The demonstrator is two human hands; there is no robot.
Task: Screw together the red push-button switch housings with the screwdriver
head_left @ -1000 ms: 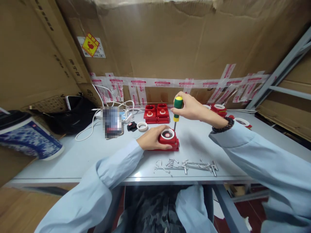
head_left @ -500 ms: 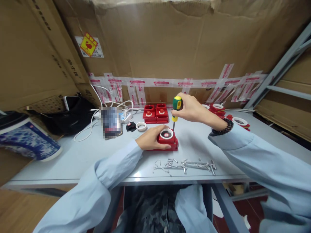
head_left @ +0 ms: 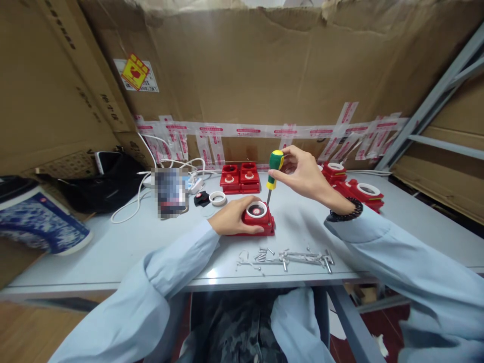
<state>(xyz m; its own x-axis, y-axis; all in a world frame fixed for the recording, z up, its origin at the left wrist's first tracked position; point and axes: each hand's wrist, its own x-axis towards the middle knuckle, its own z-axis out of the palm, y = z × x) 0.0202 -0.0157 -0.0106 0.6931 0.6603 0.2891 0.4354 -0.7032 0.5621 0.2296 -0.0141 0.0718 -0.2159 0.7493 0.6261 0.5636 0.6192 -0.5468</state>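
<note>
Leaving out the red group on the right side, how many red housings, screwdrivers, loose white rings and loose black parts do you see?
Red housings: 3 (1 under the left hand, 2 behind)
Screwdrivers: 1 (in the right hand)
Loose white rings: 1
Loose black parts: 1
Total: 6

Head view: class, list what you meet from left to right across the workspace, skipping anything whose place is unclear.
Blue-and-white cup, pixelated object, small black piece, loose white ring, green-and-yellow screwdriver, dark beaded bracelet.
</note>
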